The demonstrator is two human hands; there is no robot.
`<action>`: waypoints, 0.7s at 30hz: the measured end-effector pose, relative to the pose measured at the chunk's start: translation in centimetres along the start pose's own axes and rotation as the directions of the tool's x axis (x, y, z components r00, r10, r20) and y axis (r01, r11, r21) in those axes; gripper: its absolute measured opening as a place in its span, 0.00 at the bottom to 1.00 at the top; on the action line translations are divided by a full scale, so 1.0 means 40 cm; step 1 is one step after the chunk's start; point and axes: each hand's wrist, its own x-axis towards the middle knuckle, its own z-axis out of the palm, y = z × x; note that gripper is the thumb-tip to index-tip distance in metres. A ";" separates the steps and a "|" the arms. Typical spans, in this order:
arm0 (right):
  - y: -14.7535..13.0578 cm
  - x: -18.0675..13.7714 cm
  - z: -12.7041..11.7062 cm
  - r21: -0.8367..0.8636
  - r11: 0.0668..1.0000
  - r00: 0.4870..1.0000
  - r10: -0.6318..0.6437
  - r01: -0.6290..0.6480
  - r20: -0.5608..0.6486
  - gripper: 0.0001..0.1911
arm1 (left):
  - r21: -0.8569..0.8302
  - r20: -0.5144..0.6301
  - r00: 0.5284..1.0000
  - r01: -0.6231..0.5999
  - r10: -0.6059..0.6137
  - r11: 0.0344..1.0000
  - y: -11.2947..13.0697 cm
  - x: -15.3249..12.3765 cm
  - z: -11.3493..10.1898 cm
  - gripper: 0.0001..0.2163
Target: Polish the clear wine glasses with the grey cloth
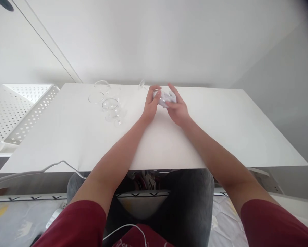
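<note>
Right now both hands meet over a small clear glass [164,97] at the far middle of the white table [220,137]. It looks like a stemmed glass lying on its side, with what seems to be its foot [142,84] sticking out to the far left of the hands, though it is so transparent and so covered by fingers that I cannot be sure of its shape. The left hand [151,103] curls around its left end, fingers bent over the top. The right hand [176,104] grips the right end, thumb and fingers wrapped about it. Both hands are closed on the glass, neither one loose.

Just left of the hands, still on the far part of the table, stand several other clear glasses [106,99] close together, some touching or overlapping in view; how many there are is hard to count. As a judgement, the handling of the held glass is under way rather than finished, since it is off its foot and gripped at both ends, while the group to the left stands untouched by either hand.

Farther left, a white perforated rack [20,113] sits beside the table. A white cable [53,165] trails over the near left edge.
</note>
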 end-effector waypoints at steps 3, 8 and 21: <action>0.004 0.006 -0.015 0.023 0.999 0.999 0.047 -0.047 -0.003 0.38 | -0.010 -0.005 1.000 -0.006 0.006 1.000 -0.006 0.001 -0.001 0.19; -0.031 -0.017 -0.001 -0.264 0.957 0.992 -0.103 0.120 0.079 0.35 | -0.060 -0.004 0.999 0.032 -0.032 0.998 -0.010 0.005 -0.001 0.19; -0.009 0.015 -0.008 0.375 0.880 0.954 0.293 -0.292 0.055 0.30 | -0.054 0.050 0.991 -0.122 0.125 0.991 0.030 -0.003 -0.001 0.09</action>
